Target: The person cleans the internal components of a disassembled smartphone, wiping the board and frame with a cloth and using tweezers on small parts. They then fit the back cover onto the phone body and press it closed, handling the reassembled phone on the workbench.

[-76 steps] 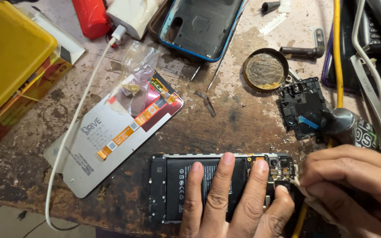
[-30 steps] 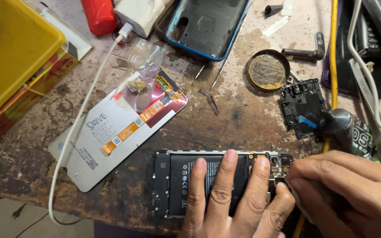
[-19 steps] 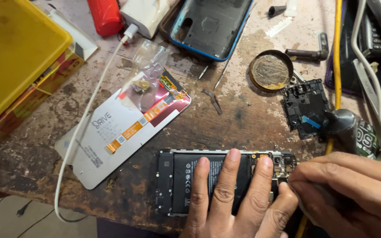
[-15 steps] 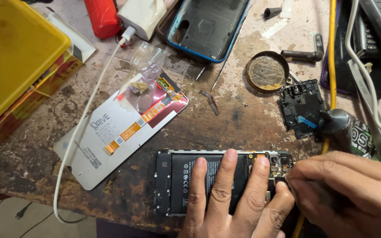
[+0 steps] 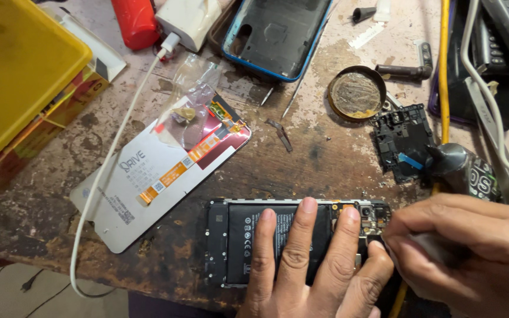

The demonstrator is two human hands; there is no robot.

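Observation:
An opened phone [image 5: 231, 241] lies back-up near the front edge of the worn bench, its black battery and circuit board exposed. My left hand [image 5: 307, 271] lies flat on it, fingers spread over the battery, pressing it down. My right hand [image 5: 472, 247] is closed around a thin tool whose tip meets the board at the phone's right end [image 5: 375, 221]; the tool itself is mostly hidden in the fingers.
A white replacement screen panel [image 5: 154, 176] with a clear plastic bag lies to the left. A blue-edged back cover [image 5: 278, 32], round flux tin [image 5: 357, 94], black plastic frame piece [image 5: 402, 138], yellow box [image 5: 13, 70], white charger and cable [image 5: 187, 20], and wires at right surround them.
Both hands stay on the phone; my right hand has shifted slightly at the phone's right end. The view has moved a little.

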